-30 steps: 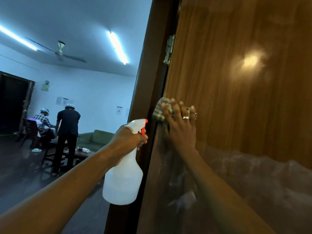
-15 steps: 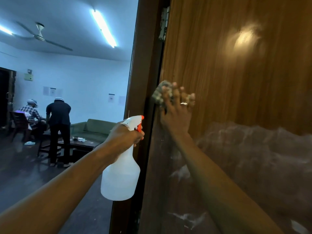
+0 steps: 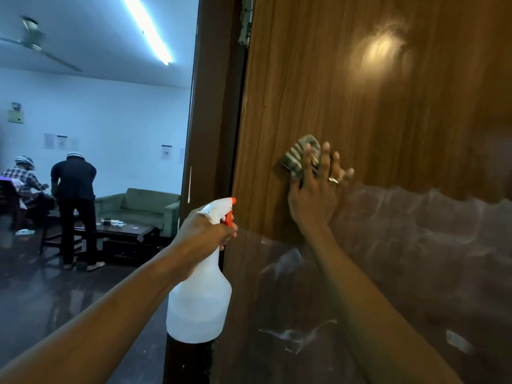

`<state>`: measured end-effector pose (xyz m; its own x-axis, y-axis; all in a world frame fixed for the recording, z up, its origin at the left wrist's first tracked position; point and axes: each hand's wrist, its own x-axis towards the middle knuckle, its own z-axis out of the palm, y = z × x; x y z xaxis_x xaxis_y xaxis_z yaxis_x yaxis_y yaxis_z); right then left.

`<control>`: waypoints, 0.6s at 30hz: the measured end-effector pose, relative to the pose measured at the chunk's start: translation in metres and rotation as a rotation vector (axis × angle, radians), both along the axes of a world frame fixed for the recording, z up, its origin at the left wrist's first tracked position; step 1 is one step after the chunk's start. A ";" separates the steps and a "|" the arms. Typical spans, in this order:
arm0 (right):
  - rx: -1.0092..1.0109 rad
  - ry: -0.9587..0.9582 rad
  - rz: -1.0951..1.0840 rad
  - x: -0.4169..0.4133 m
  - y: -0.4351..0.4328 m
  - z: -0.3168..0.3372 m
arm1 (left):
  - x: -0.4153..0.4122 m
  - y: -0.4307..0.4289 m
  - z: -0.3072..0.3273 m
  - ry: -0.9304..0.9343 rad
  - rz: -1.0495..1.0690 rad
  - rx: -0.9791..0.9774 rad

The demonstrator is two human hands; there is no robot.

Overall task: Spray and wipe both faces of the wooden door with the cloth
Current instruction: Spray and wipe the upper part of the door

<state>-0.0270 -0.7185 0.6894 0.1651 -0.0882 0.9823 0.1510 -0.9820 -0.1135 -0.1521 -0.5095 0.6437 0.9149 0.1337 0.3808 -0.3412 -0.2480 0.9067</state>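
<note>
The wooden door [image 3: 388, 112] fills the right half of the view, its lower part covered by a cloudy film with streaks. My right hand [image 3: 314, 189] presses a striped grey cloth [image 3: 297, 156] flat against the door face, fingers spread, a ring on one finger. My left hand [image 3: 203, 236] grips the neck of a white spray bottle [image 3: 198, 303] with an orange trigger, held upright beside the dark door frame [image 3: 213, 120].
A hinge [image 3: 245, 20] shows at the top of the door's edge. Through the doorway lies a room with a green sofa [image 3: 138, 206], a low dark table [image 3: 122, 231], two people [image 3: 73, 200] at the far left, and a ceiling fan [image 3: 33, 40].
My right hand has slid the cloth to the right across the door, away from the hinge edge. The view has tilted upward a little; the bottle stays in my left hand.
</note>
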 end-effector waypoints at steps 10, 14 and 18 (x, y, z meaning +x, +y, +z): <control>-0.322 -0.018 0.033 0.008 -0.084 -0.110 | 0.016 -0.060 -0.004 -0.006 0.001 -0.007; -0.006 0.015 -0.043 0.009 -0.137 -0.052 | 0.021 -0.090 -0.004 0.020 0.002 -0.019; -0.159 -0.047 -0.032 0.011 -0.119 -0.011 | 0.028 -0.119 0.005 0.018 0.005 0.006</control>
